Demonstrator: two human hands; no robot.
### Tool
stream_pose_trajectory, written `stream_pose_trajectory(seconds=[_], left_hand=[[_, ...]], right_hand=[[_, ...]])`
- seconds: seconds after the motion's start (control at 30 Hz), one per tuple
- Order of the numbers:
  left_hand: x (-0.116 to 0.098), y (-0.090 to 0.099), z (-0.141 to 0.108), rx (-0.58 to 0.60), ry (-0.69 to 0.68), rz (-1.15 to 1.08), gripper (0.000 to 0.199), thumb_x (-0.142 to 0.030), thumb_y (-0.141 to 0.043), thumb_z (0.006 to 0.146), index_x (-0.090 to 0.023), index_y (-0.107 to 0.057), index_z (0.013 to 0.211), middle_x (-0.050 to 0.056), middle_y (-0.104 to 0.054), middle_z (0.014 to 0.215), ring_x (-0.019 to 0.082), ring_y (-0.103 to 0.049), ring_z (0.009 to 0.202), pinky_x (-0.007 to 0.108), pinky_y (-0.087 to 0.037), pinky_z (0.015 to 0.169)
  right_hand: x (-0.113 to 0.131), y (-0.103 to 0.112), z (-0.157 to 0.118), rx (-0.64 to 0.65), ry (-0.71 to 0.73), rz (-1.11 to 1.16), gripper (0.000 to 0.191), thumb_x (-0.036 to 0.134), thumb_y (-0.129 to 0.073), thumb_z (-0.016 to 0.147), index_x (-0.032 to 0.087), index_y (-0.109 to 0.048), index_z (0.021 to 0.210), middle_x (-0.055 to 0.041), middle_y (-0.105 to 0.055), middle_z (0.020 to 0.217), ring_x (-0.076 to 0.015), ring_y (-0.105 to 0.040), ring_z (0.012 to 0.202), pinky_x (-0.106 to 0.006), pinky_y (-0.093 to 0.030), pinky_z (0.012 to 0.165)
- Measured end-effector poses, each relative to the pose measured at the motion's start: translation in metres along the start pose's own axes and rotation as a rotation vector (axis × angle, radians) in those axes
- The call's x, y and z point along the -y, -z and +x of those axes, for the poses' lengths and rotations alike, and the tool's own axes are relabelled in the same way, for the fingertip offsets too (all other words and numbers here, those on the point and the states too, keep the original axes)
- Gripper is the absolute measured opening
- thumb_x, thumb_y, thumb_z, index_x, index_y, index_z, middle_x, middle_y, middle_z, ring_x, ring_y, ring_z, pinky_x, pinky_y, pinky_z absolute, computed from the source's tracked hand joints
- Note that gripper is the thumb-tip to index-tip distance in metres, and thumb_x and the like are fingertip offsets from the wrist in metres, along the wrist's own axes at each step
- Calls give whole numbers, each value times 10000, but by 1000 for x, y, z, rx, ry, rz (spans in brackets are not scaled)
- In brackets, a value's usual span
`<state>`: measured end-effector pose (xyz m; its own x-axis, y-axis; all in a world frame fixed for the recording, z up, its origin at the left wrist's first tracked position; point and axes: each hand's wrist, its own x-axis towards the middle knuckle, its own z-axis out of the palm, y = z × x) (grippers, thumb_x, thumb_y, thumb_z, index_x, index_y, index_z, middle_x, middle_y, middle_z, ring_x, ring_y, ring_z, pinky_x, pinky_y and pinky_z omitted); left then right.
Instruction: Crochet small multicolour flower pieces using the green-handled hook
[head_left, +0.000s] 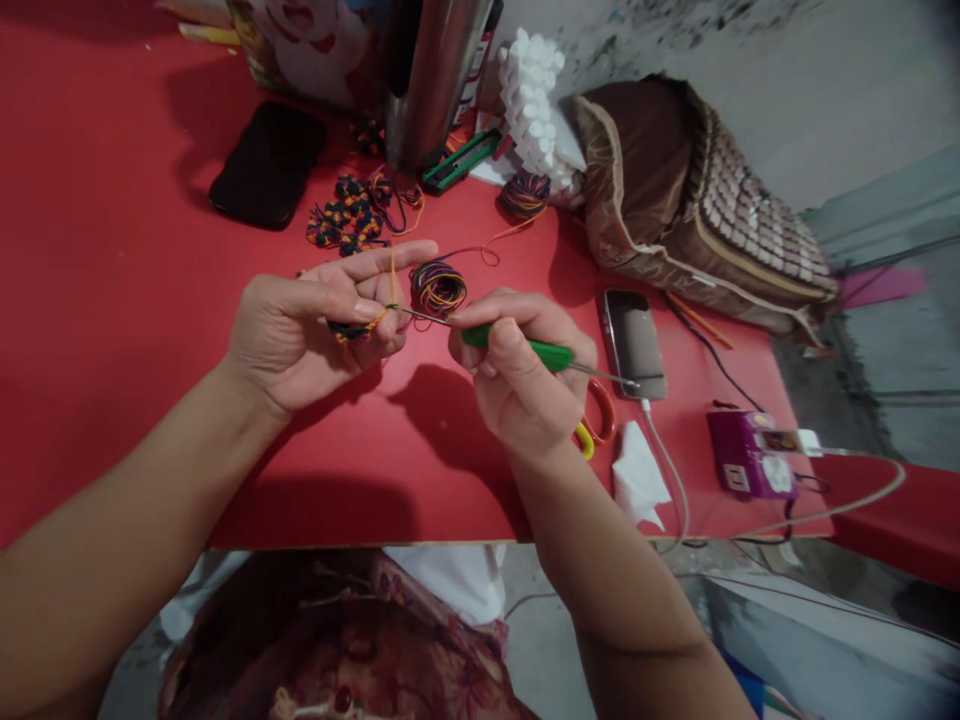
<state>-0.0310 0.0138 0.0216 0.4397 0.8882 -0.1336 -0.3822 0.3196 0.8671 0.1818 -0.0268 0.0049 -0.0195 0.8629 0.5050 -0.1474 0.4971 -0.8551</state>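
Left hand [304,325] pinches a small multicoloured yarn piece [350,330], partly hidden by the grip, above the red tabletop [105,260]. Right hand [529,375] grips a green-handled slender metal hook [552,355]; its tip, at the piece, is indistinct.

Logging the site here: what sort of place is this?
Probably a home craft corner or small workshop, though I can't tell which: a coil of multicoloured yarn and a cabled phone lie on the red table, and the right hand holds a thin green-handled tool.
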Motion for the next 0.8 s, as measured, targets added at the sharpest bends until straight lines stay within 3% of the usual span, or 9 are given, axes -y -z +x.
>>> stream_pose_trajectory(seconds=[0.17,0.37,0.6,0.7,0.8], left_hand=[[2,-2,2,28,39,-52,553,-202,-892,684,-262,-939,1232,5,-662,747,188,-689,667,394,-628,723],[8,-16,-1,-104,-119,-55,610,-127,-1067,623,-324,-923,1182,-23,-752,811,208,-776,786,346,-589,694],[20,-26,-7,-218,-293,142,670,-282,-1095,780,-363,-860,1403,-22,-795,856,250,-764,840,438,-628,827],[19,-26,-9,-222,-255,119,639,-296,-1116,755,-393,-879,1340,-25,-790,862,253,-756,835,438,-631,798],[17,-22,-8,-166,-170,58,606,-354,-1116,763,-388,-873,1317,8,-843,950,304,-804,936,465,-659,816]], right_hand=[[-5,-5,4,-49,-96,102,281,539,-886,1052,266,-883,985,67,-544,632,-101,-479,513,-280,-457,520],[-7,-11,-5,-69,-156,-3,350,636,-832,1085,290,-864,1122,43,-637,710,-129,-587,597,-292,-514,553],[2,-23,-16,-169,-109,-232,317,626,-740,1153,328,-835,1202,-21,-804,962,-203,-766,842,-430,-700,854],[9,-27,-19,-136,-39,-354,228,535,-720,1182,354,-854,1215,-44,-836,1108,-247,-817,1031,-492,-687,1037],[9,-23,-21,-64,36,-379,201,524,-733,1168,398,-867,1249,-52,-828,1115,-285,-819,1067,-514,-672,1064]])
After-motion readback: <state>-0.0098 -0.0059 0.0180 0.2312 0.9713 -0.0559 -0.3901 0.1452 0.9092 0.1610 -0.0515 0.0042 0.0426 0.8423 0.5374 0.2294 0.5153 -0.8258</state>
